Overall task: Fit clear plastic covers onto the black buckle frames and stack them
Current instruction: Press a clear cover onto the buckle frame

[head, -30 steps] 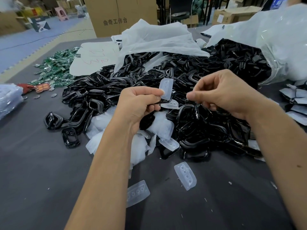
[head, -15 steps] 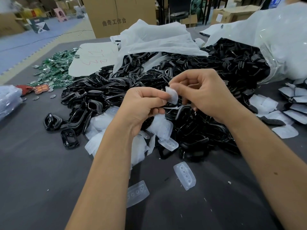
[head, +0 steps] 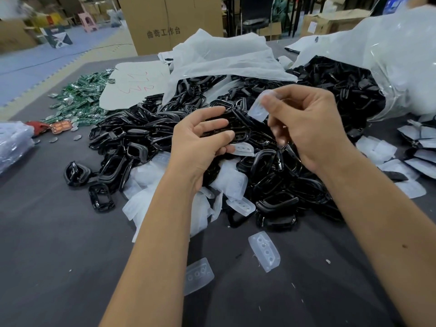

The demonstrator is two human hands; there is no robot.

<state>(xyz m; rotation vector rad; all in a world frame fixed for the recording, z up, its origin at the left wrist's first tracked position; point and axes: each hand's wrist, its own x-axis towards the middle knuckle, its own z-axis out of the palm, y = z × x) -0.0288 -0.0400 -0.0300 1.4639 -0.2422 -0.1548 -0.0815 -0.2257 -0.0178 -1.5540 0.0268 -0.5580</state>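
My right hand [head: 304, 123] pinches a clear plastic cover [head: 258, 110] between thumb and fingertips, lifted just above the pile. My left hand [head: 200, 142] is a little to its left, fingers curled round a black buckle frame [head: 238, 131] that shows past the fingertips. The cover and the frame are apart. Under both hands spreads a big heap of black buckle frames [head: 283, 166]. Loose clear covers [head: 151, 178] lie along its near edge, and two more covers [head: 265, 252] [head: 198, 276] lie alone on the grey table [head: 59, 256].
Covered buckles [head: 422, 142] lie at the right edge. A large clear bag [head: 401, 67] spilling black frames fills the back right, with white sheeting [head: 224, 57] behind the heap. Green packets [head: 80, 100] lie at back left and a plastic bundle [head: 11, 142] at the left edge.
My right hand has taken the clear cover away from the frame in my left hand and lifted it up to the right. My left fingers have loosened.
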